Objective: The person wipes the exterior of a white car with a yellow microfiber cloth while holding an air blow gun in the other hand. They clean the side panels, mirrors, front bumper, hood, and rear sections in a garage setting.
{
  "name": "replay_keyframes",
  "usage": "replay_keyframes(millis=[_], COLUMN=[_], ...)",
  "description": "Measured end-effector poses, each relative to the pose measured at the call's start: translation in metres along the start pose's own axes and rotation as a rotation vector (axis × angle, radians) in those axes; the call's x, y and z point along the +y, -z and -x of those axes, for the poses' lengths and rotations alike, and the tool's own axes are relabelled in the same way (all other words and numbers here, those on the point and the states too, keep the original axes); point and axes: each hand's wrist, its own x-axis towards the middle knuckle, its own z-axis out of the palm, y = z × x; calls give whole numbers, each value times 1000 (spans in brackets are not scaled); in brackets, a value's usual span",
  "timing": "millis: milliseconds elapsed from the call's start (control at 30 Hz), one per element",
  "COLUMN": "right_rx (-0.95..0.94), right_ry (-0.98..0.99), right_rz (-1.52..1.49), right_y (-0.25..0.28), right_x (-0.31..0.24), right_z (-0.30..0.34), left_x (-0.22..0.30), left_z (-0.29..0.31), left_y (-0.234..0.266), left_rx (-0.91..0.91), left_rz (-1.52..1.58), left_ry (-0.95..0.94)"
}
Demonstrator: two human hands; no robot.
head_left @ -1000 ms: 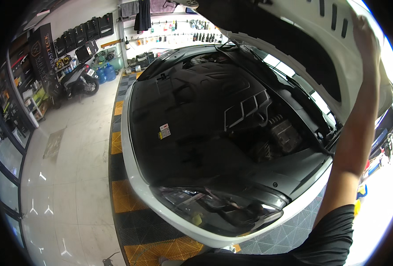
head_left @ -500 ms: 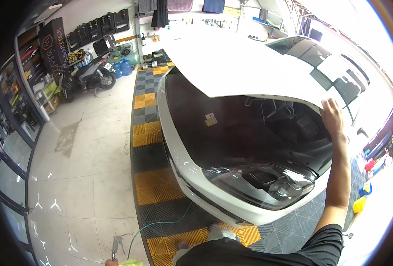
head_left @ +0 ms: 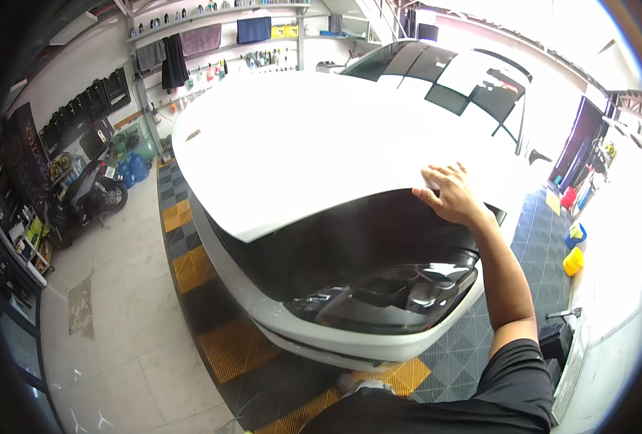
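A white car's hood is raised partway over the dark front compartment. Its edge hangs lower than the fully lifted position, with a gap above the headlight. My right hand lies on top of the hood near its front edge, fingers spread and the thumb by the rim. The white front bumper curves below, close to my feet. My left hand is outside the picture.
Yellow and blue buckets stand on the floor at the right. A parked scooter is at the left, near blue water jugs. Orange and dark floor tiles lie under the car. Shelves with bottles and towels line the back wall.
The hood has come down, hiding more of the compartment. My right hand has gone from its edge to its top. My left hand, with an air blow gun, has left the view.
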Motion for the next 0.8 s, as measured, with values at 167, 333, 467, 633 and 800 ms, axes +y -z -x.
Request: replay_keyframes(millis=[167, 333, 467, 633, 800], right_rx=[-205, -189, -131, -733, -901], right_ry=[-76, -80, -96, 152, 37], right_rz=[-196, -236, -570, -953, -1362], right_y=[-42, -59, -83, -188, -201], right_x=[-13, -18, -75, -261, -418], right_z=[26, 44, 79, 181, 311], left_x=[0, -9, -9, 77, 232], left_z=[15, 25, 37, 47, 127], left_y=[-7, -9, -20, -21, 54], left_rx=[-39, -62, -79, -362, -377], left_rz=[41, 131, 259, 684, 641], left_ry=[-5, 9, -2, -12, -524])
